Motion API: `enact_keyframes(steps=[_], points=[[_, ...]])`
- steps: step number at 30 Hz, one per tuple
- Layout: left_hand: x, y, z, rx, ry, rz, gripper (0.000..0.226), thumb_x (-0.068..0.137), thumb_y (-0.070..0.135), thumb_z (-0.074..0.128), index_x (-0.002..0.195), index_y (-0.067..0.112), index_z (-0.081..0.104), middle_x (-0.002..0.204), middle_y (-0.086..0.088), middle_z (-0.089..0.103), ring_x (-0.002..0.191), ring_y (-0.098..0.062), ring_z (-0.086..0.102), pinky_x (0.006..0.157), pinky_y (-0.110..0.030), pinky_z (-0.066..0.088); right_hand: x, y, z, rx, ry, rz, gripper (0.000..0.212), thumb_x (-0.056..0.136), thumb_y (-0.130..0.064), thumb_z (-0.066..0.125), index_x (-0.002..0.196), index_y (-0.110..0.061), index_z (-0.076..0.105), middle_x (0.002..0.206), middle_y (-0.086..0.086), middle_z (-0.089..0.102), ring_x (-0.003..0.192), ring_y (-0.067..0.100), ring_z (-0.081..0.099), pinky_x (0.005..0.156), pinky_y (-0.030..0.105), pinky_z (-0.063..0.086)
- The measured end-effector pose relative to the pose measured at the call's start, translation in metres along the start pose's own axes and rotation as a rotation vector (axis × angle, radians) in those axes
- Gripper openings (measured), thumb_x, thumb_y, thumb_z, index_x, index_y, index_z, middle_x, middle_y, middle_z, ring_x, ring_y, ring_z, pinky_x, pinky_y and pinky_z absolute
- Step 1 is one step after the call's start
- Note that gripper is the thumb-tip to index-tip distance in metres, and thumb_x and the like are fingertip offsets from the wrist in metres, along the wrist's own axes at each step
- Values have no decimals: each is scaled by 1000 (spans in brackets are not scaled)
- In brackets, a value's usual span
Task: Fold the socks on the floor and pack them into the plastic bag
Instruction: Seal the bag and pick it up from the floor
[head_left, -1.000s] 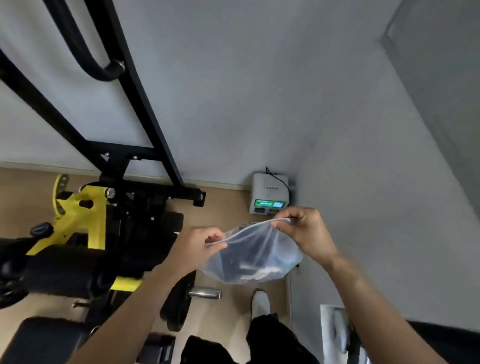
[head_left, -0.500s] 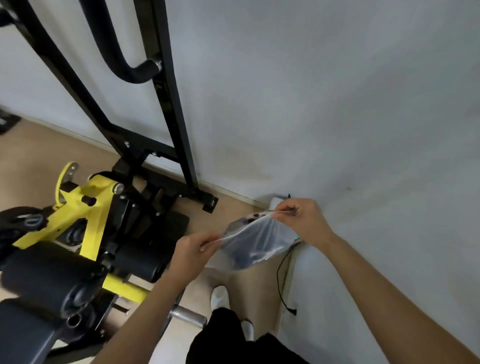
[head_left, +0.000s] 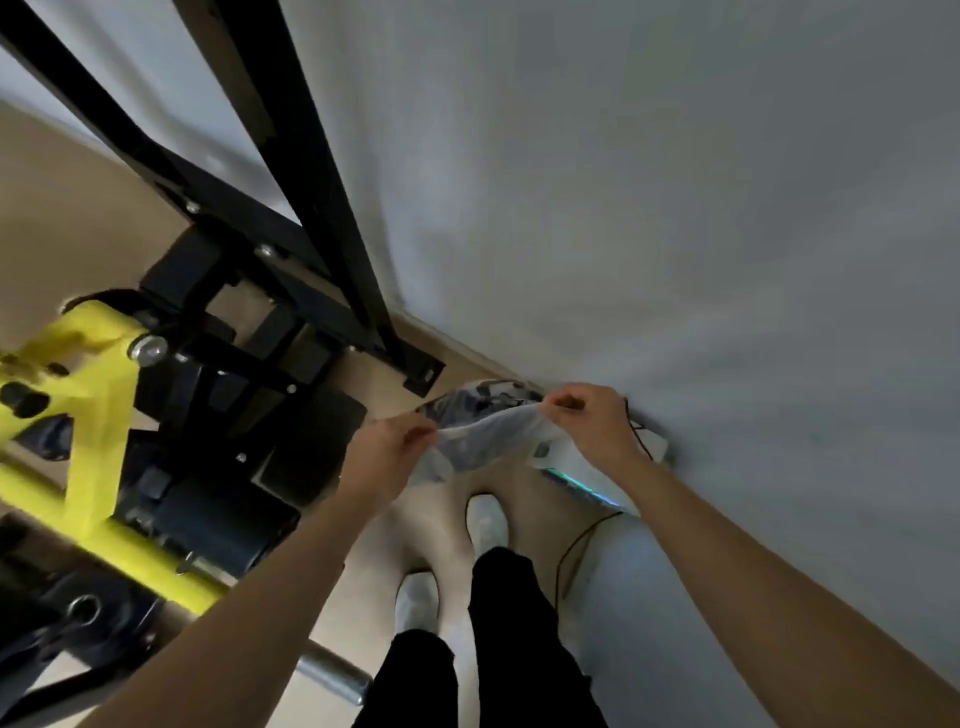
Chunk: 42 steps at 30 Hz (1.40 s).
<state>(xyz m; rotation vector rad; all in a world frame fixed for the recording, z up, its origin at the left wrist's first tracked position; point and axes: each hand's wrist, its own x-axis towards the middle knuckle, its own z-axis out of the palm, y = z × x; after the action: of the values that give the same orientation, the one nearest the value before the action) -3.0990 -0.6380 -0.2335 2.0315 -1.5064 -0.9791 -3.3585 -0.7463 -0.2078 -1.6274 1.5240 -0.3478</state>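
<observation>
Left hand (head_left: 395, 447) and right hand (head_left: 592, 421) each pinch the plastic bag (head_left: 483, 441) at its mouth, socks (head_left: 480, 402) bunched inside; lose either pinch and they spill out.

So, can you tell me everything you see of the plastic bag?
The plastic bag is thin, translucent and crumpled, held in the air above the floor near the wall. The left hand pinches one end of its top edge and the right hand the other, stretching it between them. Dark and light fabric shows inside, too blurred to name.
</observation>
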Motion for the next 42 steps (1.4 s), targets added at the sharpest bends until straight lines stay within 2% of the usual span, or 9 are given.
enact_keyframes(steps=[4, 7, 11, 15, 24, 30, 33, 37, 42], points=[[64, -39, 54, 107, -41, -24, 11, 95, 27, 69, 100, 22, 76, 91, -1, 76, 76, -17, 66, 69, -27, 46, 61, 75, 39, 32, -22, 52, 10, 87, -14, 76, 81, -22, 74, 72, -11, 68, 64, -10, 60, 62, 7, 45], [105, -67, 95, 146, -68, -12, 8, 96, 27, 66, 97, 24, 74, 88, 0, 74, 76, -19, 67, 70, -30, 52, 96, 126, 63, 33, -29, 101, 4, 87, -15, 75, 85, -18, 77, 77, -6, 71, 66, -8, 61, 62, 6, 45], [152, -90, 146, 182, -100, 25, 10, 99, 27, 60, 100, 25, 70, 93, 3, 72, 82, -18, 65, 75, -40, 55, 121, 185, 80, 34, -4, 166, 5, 88, -14, 73, 92, -13, 77, 83, -3, 70, 75, 3, 64, 64, 8, 47], [205, -103, 189, 246, -186, 62, 13, 99, 25, 57, 103, 22, 69, 98, 1, 72, 91, -20, 64, 75, -36, 50, 137, 230, 94, 9, 23, 178, 5, 89, -14, 71, 91, -10, 74, 85, 2, 70, 77, 12, 63, 67, 17, 48], [303, -107, 246, 412, -142, 258, 14, 98, 21, 56, 100, 17, 69, 95, -6, 71, 92, -28, 61, 82, -41, 47, 204, 289, 107, -144, 74, 149, 6, 93, -16, 67, 90, -12, 68, 83, 1, 65, 76, 16, 59, 60, 18, 42], [308, -121, 250, 585, -69, 338, 25, 97, 34, 61, 121, 26, 65, 121, -3, 67, 114, -28, 60, 99, -45, 41, 218, 287, 121, -355, 164, 29, 10, 95, -21, 64, 89, -13, 65, 78, 3, 66, 68, 21, 55, 72, 37, 47], [307, -128, 239, 680, -57, 308, 26, 100, 39, 55, 118, 25, 66, 116, -3, 69, 110, -29, 61, 91, -45, 44, 214, 285, 124, -330, 134, 26, 15, 98, -23, 61, 88, -13, 66, 76, 3, 67, 66, 21, 58, 60, 31, 44], [308, -122, 229, 690, -30, 298, 26, 104, 37, 49, 110, 19, 67, 106, -3, 68, 103, -27, 61, 64, -38, 38, 213, 277, 124, -313, 114, 51, 19, 99, -23, 59, 87, -10, 64, 72, -1, 60, 63, 18, 54, 50, 24, 33], [331, -107, 214, 657, 87, 313, 23, 105, 31, 49, 105, 16, 66, 101, -6, 67, 97, -28, 59, 64, -38, 37, 223, 258, 128, -206, 54, 112, 15, 97, -15, 59, 86, -9, 66, 74, 1, 64, 66, 16, 58, 53, 21, 39]])
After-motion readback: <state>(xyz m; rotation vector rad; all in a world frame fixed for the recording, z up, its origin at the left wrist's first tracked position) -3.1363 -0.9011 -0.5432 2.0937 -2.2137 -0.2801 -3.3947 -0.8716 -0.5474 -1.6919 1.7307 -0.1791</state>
